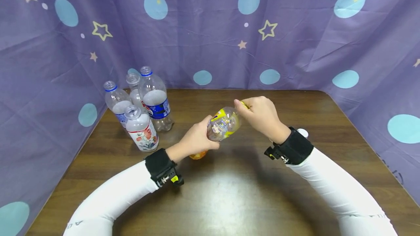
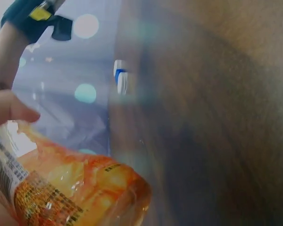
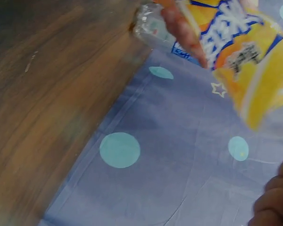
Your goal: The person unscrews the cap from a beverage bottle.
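A clear plastic bottle with a yellow and orange label is held tilted above the table, its neck pointing up and right. My left hand grips it round the body. At the neck end my right hand has its fingers curled round a yellow cap, which is mostly hidden. In the left wrist view the orange label and the barcode fill the lower left. From the right wrist, the yellow label shows large, with the curled fingers at the lower right.
Several capless bottles stand at the table's left side, among them a tall one with a blue label and a shorter one with a floral label. A white cap lies past my right wrist. A purple patterned curtain hangs behind the table.
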Demonstrator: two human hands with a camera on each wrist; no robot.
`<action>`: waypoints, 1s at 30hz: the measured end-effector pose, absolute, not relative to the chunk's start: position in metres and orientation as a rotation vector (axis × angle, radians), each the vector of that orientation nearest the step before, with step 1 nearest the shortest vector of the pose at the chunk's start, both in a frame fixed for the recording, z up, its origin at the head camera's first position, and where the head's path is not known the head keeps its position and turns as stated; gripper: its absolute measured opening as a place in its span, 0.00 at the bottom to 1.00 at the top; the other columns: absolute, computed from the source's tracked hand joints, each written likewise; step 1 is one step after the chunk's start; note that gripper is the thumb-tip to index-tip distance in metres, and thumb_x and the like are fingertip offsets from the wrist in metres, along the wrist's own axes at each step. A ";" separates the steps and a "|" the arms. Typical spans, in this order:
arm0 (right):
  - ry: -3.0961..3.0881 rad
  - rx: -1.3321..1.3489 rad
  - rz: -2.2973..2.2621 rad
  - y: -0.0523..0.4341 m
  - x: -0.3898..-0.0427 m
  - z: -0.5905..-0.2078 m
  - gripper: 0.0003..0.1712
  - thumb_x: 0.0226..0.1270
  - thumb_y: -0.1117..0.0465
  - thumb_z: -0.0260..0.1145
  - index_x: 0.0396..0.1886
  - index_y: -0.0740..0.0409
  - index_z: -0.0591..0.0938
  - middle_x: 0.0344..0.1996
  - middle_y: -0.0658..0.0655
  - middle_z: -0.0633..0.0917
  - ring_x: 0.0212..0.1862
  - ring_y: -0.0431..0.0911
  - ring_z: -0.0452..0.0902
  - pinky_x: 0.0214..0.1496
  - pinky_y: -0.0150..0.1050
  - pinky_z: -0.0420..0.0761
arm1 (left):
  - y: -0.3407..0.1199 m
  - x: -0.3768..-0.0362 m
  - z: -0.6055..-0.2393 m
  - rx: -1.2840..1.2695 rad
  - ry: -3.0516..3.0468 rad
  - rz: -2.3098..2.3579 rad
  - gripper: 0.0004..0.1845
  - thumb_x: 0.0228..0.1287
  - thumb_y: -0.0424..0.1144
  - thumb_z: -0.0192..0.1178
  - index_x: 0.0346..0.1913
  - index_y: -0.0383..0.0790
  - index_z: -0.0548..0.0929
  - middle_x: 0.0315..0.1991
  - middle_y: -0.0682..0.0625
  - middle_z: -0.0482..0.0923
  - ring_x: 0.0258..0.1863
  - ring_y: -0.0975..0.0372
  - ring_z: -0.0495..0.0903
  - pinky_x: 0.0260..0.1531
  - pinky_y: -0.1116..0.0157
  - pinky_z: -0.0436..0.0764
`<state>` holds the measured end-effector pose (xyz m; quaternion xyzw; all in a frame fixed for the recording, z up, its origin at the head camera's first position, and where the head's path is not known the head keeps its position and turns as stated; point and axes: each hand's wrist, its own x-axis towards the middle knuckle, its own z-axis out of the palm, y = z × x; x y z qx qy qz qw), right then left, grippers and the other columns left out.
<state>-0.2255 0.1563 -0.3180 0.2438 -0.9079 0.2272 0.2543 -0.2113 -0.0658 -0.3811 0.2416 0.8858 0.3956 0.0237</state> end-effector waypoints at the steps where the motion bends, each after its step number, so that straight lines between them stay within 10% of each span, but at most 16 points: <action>1: -2.411 0.720 0.604 0.157 -0.226 -0.319 0.29 0.70 0.44 0.49 0.08 0.48 0.64 0.09 0.44 0.61 0.15 0.40 0.58 0.18 0.36 0.57 | -0.068 -0.213 -0.382 0.792 2.678 1.254 0.34 0.38 0.38 0.71 0.54 0.45 0.71 0.38 0.52 0.80 0.36 0.62 0.78 0.40 0.63 0.78; 9: -1.966 1.200 0.542 0.158 -0.230 -0.327 0.31 0.75 0.42 0.39 0.15 0.53 0.67 0.15 0.48 0.67 0.18 0.38 0.59 0.18 0.35 0.60 | -0.078 -0.217 -0.391 0.976 1.875 1.409 0.31 0.43 0.30 0.66 0.55 0.27 0.72 0.47 0.33 0.79 0.39 0.64 0.80 0.43 0.65 0.80; 21: -2.508 0.638 0.491 0.158 -0.223 -0.315 0.25 0.74 0.41 0.47 0.19 0.48 0.70 0.11 0.46 0.65 0.17 0.45 0.65 0.17 0.39 0.62 | -0.068 -0.210 -0.376 0.715 2.797 1.140 0.33 0.37 0.42 0.72 0.52 0.44 0.71 0.37 0.52 0.80 0.34 0.62 0.79 0.37 0.62 0.79; 30: -2.666 1.012 0.570 0.170 -0.227 -0.310 0.10 0.76 0.52 0.53 0.36 0.52 0.70 0.23 0.47 0.70 0.27 0.41 0.67 0.28 0.36 0.68 | -0.074 -0.211 -0.378 0.681 2.858 1.068 0.33 0.36 0.42 0.73 0.50 0.45 0.71 0.35 0.52 0.80 0.33 0.61 0.79 0.36 0.62 0.79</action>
